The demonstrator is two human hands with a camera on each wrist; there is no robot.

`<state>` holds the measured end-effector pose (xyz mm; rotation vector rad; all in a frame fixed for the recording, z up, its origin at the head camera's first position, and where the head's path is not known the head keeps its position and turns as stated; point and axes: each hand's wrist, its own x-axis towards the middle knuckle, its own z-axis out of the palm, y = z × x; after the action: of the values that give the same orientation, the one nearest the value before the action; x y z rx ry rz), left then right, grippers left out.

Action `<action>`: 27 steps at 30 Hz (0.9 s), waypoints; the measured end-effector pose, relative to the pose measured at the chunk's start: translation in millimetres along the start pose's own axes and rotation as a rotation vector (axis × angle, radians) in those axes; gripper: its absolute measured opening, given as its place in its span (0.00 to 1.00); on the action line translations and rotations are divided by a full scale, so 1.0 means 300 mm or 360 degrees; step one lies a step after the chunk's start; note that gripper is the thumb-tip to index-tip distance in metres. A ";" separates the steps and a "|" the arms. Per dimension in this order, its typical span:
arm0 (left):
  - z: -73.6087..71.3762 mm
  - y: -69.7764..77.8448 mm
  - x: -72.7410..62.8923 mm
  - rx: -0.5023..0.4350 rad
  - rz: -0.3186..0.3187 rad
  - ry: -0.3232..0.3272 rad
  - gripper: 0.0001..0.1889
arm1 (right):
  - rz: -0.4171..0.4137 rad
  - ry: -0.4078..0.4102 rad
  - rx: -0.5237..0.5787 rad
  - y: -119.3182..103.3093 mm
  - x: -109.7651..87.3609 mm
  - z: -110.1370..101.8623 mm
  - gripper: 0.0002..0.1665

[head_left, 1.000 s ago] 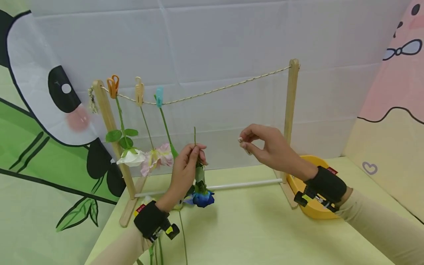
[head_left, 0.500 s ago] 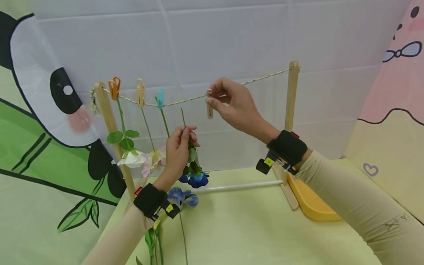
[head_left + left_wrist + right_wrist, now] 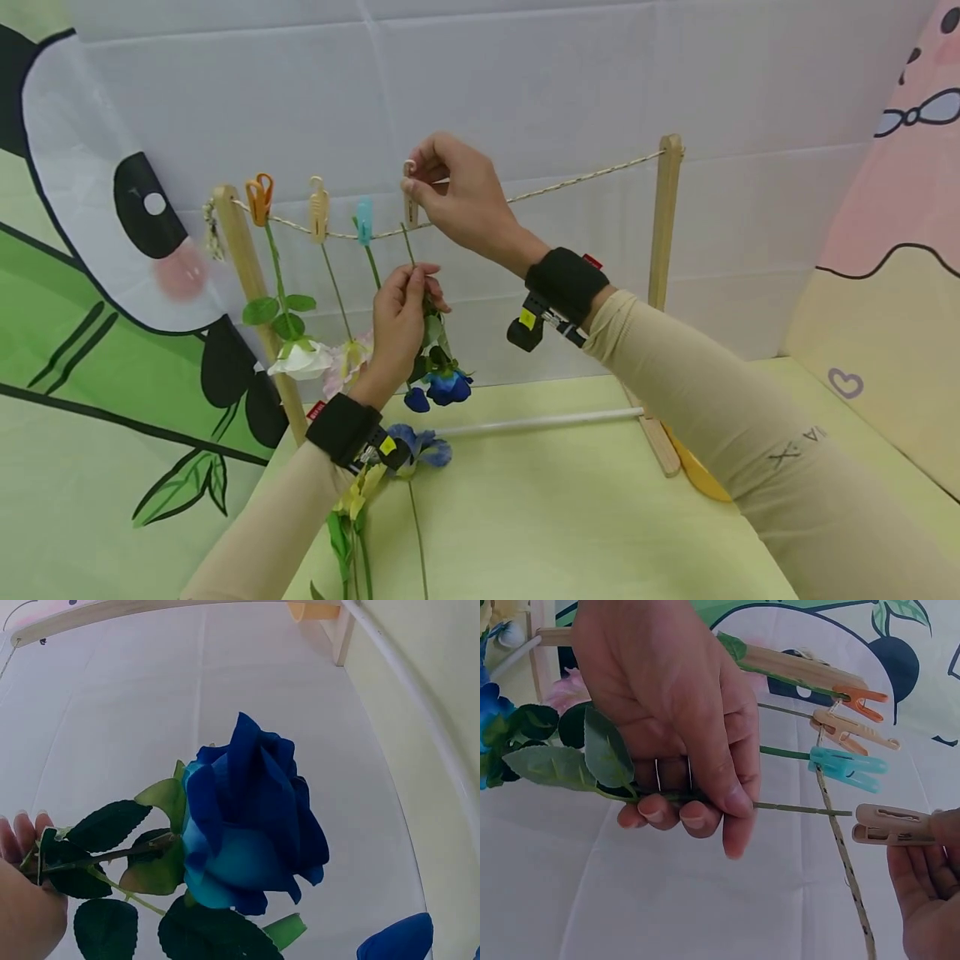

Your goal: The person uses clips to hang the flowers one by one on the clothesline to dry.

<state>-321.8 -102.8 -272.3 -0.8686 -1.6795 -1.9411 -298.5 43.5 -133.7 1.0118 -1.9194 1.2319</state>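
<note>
My left hand pinches the stem of a blue rose, which hangs bloom down. In the right wrist view the tip of its stem crosses the rope. A beige clothespin is pinched between the thumb and fingers of my right hand; its jaws point at the stem tip and rope, just short of them. Further left on the rope, an orange clothespin, a peach clothespin and a light blue clothespin each hold a flower stem.
Wooden posts carry the rope, with a white rod low between them. A white flower and a pink flower hang at left. On the table lie a blue-violet iris and a yellow flower. A yellow basin is partly behind my right sleeve.
My right hand has moved left and up with the beige clothespin to the rope. My left hand has raised the blue rose, bringing its stem tip up to the rope.
</note>
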 end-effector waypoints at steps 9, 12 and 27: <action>-0.004 0.006 0.010 -0.0027 -0.0074 0.0013 0.16 | 0.0120 -0.0016 0.0049 0.021 0.004 0.045 0.07; -0.008 0.005 0.011 -0.0046 -0.0091 0.0017 0.15 | 0.0128 -0.0034 0.0067 0.025 0.002 0.061 0.08; -0.019 0.002 0.009 -0.0046 -0.0107 -0.0002 0.19 | 0.0199 -0.0092 -0.0005 0.028 0.005 0.067 0.10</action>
<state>-324.4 -108.3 -270.4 -0.8342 -1.7054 -2.0143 -308.4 26.7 -143.5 0.9473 -2.0556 1.2812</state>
